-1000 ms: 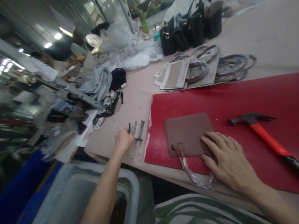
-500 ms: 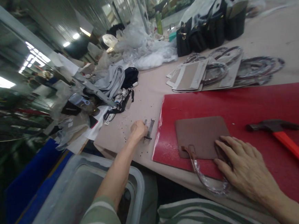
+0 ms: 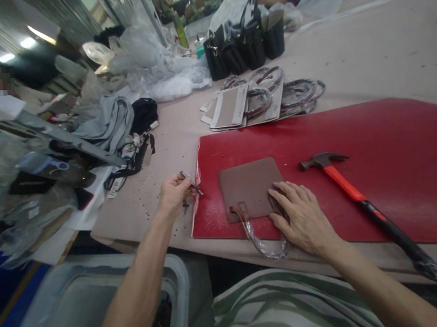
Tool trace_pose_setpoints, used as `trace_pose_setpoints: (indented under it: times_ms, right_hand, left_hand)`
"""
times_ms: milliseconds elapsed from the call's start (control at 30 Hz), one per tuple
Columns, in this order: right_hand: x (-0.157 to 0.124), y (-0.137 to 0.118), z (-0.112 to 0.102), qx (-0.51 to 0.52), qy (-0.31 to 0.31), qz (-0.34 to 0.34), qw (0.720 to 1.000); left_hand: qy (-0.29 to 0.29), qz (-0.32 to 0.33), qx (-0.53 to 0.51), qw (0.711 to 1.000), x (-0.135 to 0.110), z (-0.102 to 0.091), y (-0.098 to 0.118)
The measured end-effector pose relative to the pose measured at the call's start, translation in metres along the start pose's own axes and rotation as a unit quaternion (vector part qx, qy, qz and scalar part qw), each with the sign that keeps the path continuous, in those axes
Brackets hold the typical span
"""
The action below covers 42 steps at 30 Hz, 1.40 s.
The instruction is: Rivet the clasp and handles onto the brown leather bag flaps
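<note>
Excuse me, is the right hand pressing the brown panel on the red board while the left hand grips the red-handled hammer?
No: the head view shows the left hand pinching a small metal fitting; the hammer lies on the red board, untouched.

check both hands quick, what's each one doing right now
left hand: closed, pinching a small metal strip
right hand: open, lying flat on a brown leather panel

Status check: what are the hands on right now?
Left hand pinching small metal part. Right hand on leather panel, wrapped handle alongside. Hammer off to the right.
</note>
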State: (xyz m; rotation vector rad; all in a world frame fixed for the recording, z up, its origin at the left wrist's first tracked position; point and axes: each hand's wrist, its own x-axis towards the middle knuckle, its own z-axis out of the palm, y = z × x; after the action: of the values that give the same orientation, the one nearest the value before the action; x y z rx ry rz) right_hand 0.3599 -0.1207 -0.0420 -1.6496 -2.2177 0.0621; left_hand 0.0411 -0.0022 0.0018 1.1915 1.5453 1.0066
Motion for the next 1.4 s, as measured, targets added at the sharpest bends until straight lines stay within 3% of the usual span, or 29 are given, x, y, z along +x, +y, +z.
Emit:
trace_pose_setpoints:
  times_ms: [33, 100, 200, 300, 667, 900, 1033, 1133, 1200, 1300, 1400]
  right_hand:
    - [0.000, 0.000, 0.000, 0.000, -0.003, 0.002, 1.000]
    - [0.000, 0.000, -0.001, -0.002, -0.008, 0.003, 1.000]
    - [0.000, -0.001, -0.002, -0.003, -0.008, 0.001, 1.000]
    - [0.000, -0.001, -0.001, -0.001, -0.003, 0.002, 1.000]
    - [0.000, -0.001, -0.002, 0.018, -0.003, 0.012, 1.000]
    - [0.000, -0.001, 0.000, 0.047, 0.015, 0.010, 0.999]
    - [-0.004, 0.011, -0.004, 0.122, 0.099, 0.016, 0.987]
    - [-0.010, 0.036, -0.026, 0.066, 0.163, 0.078, 0.981]
    - [-0.017, 0.057, -0.046, -0.027, 0.133, 0.134, 0.982]
    - [-0.030, 0.084, -0.069, -0.110, 0.014, 0.186, 0.976]
    - [-0.038, 0.095, -0.077, -0.028, -0.029, 0.244, 0.969]
  left_hand:
    - [-0.022, 0.019, -0.088, 0.996, -0.014, 0.018, 0.000]
    - [-0.064, 0.045, -0.165, 0.983, -0.040, 0.055, 0.001]
    - [-0.113, 0.090, -0.134, 0.980, -0.068, 0.101, 0.000]
    - [-0.114, 0.139, -0.083, 0.980, -0.078, 0.122, -0.005]
    - [-0.099, 0.161, -0.053, 0.981, -0.075, 0.127, -0.015]
    - [-0.124, 0.264, 0.045, 0.955, -0.071, 0.124, -0.017]
    - [-0.135, 0.293, 0.084, 0.943, -0.070, 0.125, -0.021]
    - [-0.136, 0.313, 0.109, 0.933, -0.069, 0.126, -0.025]
    - [-0.131, 0.335, 0.119, 0.925, -0.069, 0.127, -0.027]
    - [-0.128, 0.368, 0.128, 0.912, -0.069, 0.127, -0.030]
    - [-0.134, 0.375, 0.127, 0.909, -0.069, 0.127, -0.031]
